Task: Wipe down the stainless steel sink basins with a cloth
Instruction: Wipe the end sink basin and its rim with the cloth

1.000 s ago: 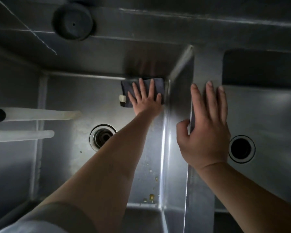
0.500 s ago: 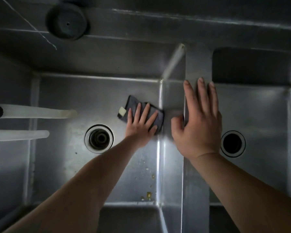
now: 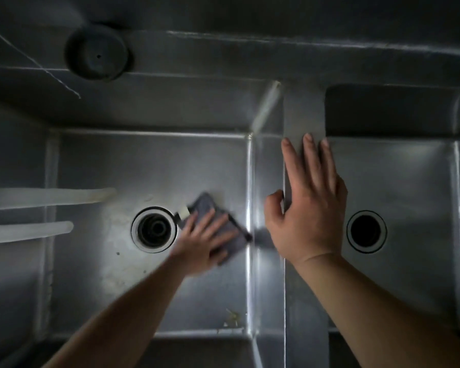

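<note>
- Left basin: steel, floor lit around its drain, which sits near the floor's middle. Specks of debris lie at the near right corner of the floor.
- Right basin: steel, back wall in deep shadow, with a dark round drain hole.
- Divider: flat steel strip between the two basins, running front to back.
- Back ledge: a dark round plug sits on it, above the left basin.
- Two pale tubes reach in from the left edge over the left basin, one above the other, ends free.
- Right hand: spread flat, palm down on the divider, fingers straight and pointing away from the person. Thumb hooks over the divider's left edge, onto the left basin's side wall. Holds nothing; forearm enters from lower right.
- Left hand: blurred by motion. Fingers spread and fairly straight, pressing down on the cloth, not curled around it. Forearm reaches up from lower left, down into the left basin.
- Cloth: dark grey, folded, flat on the left basin floor, between the drain and the right side wall. It lies under the left fingers; its far corner and right edge show past the fingertips. Right corner is near the wall.
- Small white tag at the cloth's left corner, just beside the drain rim.
</note>
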`<action>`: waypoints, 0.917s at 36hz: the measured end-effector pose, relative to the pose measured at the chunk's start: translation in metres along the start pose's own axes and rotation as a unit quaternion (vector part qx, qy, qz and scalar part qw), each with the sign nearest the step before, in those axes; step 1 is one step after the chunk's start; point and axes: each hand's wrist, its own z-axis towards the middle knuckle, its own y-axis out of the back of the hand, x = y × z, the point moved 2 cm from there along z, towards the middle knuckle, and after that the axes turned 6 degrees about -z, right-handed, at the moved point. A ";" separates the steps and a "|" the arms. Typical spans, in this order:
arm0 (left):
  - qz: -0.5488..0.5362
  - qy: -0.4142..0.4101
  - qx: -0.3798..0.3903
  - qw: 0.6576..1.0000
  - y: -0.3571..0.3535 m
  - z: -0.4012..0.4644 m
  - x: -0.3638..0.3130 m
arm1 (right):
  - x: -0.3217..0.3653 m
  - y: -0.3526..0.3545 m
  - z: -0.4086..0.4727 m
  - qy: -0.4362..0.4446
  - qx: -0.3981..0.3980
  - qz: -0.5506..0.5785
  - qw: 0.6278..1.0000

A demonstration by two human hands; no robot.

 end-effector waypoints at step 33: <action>-0.127 0.310 -0.028 0.942 0.048 0.104 0.027 | 0.000 -0.001 0.002 -0.004 -0.003 0.001 1.000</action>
